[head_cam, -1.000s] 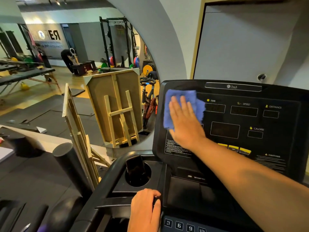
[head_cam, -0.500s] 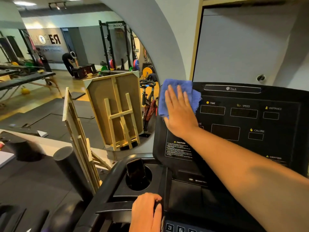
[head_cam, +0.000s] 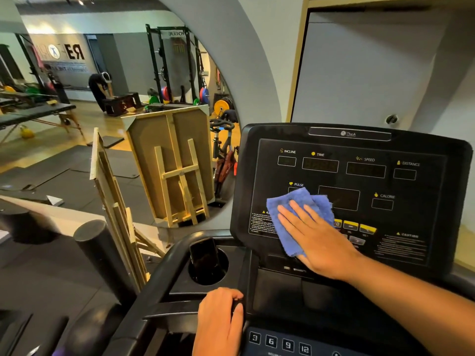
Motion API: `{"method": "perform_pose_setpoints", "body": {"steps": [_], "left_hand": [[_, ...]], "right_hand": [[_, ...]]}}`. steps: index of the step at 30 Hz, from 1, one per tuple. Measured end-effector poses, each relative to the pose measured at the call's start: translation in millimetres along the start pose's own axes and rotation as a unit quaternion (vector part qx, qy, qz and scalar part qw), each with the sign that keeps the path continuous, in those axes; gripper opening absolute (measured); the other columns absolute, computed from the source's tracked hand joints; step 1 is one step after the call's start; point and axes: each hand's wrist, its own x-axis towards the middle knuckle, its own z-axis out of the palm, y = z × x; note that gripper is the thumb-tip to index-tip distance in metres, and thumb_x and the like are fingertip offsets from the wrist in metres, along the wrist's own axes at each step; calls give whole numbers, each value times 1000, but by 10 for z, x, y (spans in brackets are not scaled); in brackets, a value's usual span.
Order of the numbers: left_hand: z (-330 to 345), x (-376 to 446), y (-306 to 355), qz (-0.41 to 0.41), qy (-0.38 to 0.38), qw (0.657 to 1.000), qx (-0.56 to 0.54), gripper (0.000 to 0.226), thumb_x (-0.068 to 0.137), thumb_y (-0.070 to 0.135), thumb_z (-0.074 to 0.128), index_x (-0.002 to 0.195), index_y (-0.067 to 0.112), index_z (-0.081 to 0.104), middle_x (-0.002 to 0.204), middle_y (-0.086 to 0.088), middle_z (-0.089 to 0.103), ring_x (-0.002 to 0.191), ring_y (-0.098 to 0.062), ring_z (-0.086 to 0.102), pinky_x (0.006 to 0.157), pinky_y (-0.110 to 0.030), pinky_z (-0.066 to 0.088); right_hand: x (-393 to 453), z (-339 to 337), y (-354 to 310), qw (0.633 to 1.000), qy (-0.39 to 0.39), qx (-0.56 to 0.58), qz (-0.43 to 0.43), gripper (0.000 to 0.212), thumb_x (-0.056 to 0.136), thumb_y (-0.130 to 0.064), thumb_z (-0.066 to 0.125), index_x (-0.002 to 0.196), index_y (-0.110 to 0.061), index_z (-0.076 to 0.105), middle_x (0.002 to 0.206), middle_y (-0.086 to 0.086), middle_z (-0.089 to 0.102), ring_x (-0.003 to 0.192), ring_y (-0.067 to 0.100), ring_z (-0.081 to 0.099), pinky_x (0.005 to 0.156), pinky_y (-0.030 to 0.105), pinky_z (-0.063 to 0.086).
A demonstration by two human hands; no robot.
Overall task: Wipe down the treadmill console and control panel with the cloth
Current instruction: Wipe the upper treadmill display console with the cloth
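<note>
The black treadmill console (head_cam: 416, 150) fills the right half of the view, with dark display windows labelled incline, time, speed, distance, pulse and calorie. My right hand (head_cam: 316, 237) lies flat on a blue cloth (head_cam: 285, 217), pressing it against the console's lower left, over the caution text and beside the yellow buttons. My left hand (head_cam: 218, 322) grips the black handlebar (head_cam: 164, 309) at the bottom centre. A lower control panel (head_cam: 280, 343) with buttons 3, 6, 9, 12 shows at the bottom edge.
A dark phone (head_cam: 204, 255) stands in the cup holder left of the console. A wooden easel (head_cam: 113, 209) and a black foam roller (head_cam: 100, 255) stand to the left. A large mirror (head_cam: 77, 140) reflects gym racks and a person.
My right hand has swept the cloth down from the console's upper left corner to its lower left area. My left hand stays on the handlebar.
</note>
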Motion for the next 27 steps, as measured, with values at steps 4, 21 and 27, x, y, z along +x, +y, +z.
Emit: {"method": "perform_pose_setpoints", "body": {"steps": [4, 21, 27], "left_hand": [[70, -39, -64, -3, -10, 1000, -4, 23, 84, 43, 45, 103, 44, 58, 100, 30, 53, 97, 7, 47, 89, -21, 35], [25, -132, 10, -2, -8, 1000, -29, 16, 94, 38, 40, 104, 42, 52, 99, 28, 50, 105, 4, 45, 89, -19, 33], [45, -145, 6, 9, -5, 1000, -29, 20, 95, 40, 34, 104, 39, 52, 99, 26, 50, 104, -2, 48, 92, -28, 38]], "right_hand": [[124, 103, -368, 1000, -7, 14, 12, 85, 87, -40, 47, 159, -10, 14, 168, 8, 4, 154, 29, -5, 123, 46, 1], [-207, 191, -316, 997, -51, 42, -39, 87, 92, -37, 57, 159, -22, 3, 168, 1, 5, 155, 22, -2, 121, 41, 4], [74, 138, -522, 994, -50, 83, -49, 75, 96, -34, 50, 159, -19, 13, 168, 0, 4, 154, 18, -8, 125, 38, 0]]}}
